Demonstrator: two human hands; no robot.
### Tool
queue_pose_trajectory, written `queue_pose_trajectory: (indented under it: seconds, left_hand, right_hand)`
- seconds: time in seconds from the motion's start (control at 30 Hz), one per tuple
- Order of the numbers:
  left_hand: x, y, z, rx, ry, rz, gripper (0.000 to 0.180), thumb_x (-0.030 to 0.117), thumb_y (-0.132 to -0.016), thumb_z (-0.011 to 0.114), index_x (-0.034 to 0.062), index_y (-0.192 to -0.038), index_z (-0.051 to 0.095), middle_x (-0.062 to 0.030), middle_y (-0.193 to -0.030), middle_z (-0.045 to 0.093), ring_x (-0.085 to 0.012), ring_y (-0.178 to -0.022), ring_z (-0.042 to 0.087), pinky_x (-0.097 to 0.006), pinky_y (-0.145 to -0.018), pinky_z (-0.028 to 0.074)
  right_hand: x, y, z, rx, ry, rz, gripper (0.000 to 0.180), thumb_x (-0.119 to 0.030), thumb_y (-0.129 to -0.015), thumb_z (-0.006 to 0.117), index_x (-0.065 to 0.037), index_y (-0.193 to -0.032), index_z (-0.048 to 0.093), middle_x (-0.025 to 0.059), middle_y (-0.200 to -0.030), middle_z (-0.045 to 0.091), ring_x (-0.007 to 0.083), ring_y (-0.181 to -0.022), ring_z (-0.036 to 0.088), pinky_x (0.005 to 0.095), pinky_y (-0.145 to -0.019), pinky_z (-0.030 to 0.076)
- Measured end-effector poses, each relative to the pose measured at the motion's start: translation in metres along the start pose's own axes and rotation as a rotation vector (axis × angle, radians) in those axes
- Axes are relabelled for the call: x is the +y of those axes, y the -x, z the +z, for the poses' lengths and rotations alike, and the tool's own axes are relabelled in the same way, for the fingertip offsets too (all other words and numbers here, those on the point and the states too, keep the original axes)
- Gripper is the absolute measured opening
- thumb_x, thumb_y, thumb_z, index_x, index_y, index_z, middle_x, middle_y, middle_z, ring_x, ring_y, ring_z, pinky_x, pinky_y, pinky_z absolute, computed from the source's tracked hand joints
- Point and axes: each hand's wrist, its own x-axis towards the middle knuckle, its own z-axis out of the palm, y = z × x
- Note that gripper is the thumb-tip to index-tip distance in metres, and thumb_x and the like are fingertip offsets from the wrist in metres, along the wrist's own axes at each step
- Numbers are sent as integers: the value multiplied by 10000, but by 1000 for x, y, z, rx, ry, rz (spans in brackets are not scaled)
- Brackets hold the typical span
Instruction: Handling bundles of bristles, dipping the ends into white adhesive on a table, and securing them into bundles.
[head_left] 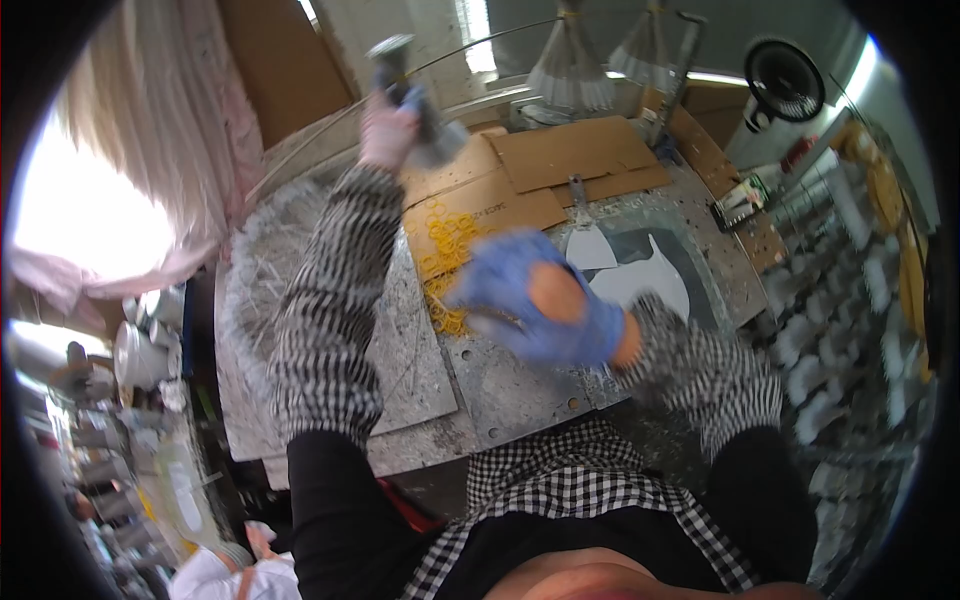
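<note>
The grey hammer-like tool [415,95] is raised above the far edge of the metal worktable [500,390], gripped in your left hand [388,130]. Your blue-gloved right hand [540,300] hovers blurred beside the yellow rings [448,250]; I cannot tell its grip.

- Flattened brown cardboard sheets [560,165] lie overlapping at the far side of the work surface.
- A small box with green and white markings [742,203] sits at the right.
</note>
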Motion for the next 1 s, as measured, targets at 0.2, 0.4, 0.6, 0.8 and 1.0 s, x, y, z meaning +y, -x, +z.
queue_pose_trajectory:
  seconds: [0.2, 0.4, 0.6, 0.8, 1.0]
  left_hand:
    - [69, -30, 61, -127, -323, -142, 344, 172, -846, 656, 42, -1164, 648, -202, -1082, 690, -347, -1040, 669, -444, -910, 541]
    - [78, 86, 40, -89, -288, 13, 478, 159, -802, 706, -2, -1227, 557, -202, -1086, 619, -348, -1025, 631, -432, -886, 535]
    - [95, 334, -28, -12, -148, 57, 486, 110, -847, 698, 59, -1312, 564, -179, -1193, 609, -356, -1110, 596, -436, -953, 501]
    - [161, 517, -76, 235, -286, -426, 336, 71, -897, 652, 83, -1232, 631, -128, -1112, 672, -301, -1034, 655, -383, -896, 532]
    - [178, 610, -80, 204, -373, -768, 278, 152, -887, 659, 78, -1153, 690, -145, -1080, 694, -332, -1016, 666, -396, -889, 540]
  right_hand:
    - [-57, 67, 2, -160, -203, 326, 250, -160, -789, 721, -105, -1033, 730, 101, -976, 674, 325, -1009, 628, 428, -930, 474]
    - [-89, 99, 44, -230, -354, 401, 262, -62, -806, 683, -59, -1066, 711, 141, -1041, 680, 320, -1049, 625, 437, -983, 464]
    - [-81, 142, 94, -366, -707, 674, 250, -103, -900, 653, 38, -1106, 663, 135, -1076, 690, 253, -1007, 641, 373, -943, 485]
    - [-70, 157, 140, -306, -835, 755, 275, -158, -962, 622, 65, -1122, 639, 159, -1059, 684, 234, -946, 643, 368, -863, 521]
    - [-61, 165, 155, -307, -471, 468, 275, -162, -976, 596, 64, -1121, 654, 182, -1081, 686, 278, -967, 640, 367, -890, 504]
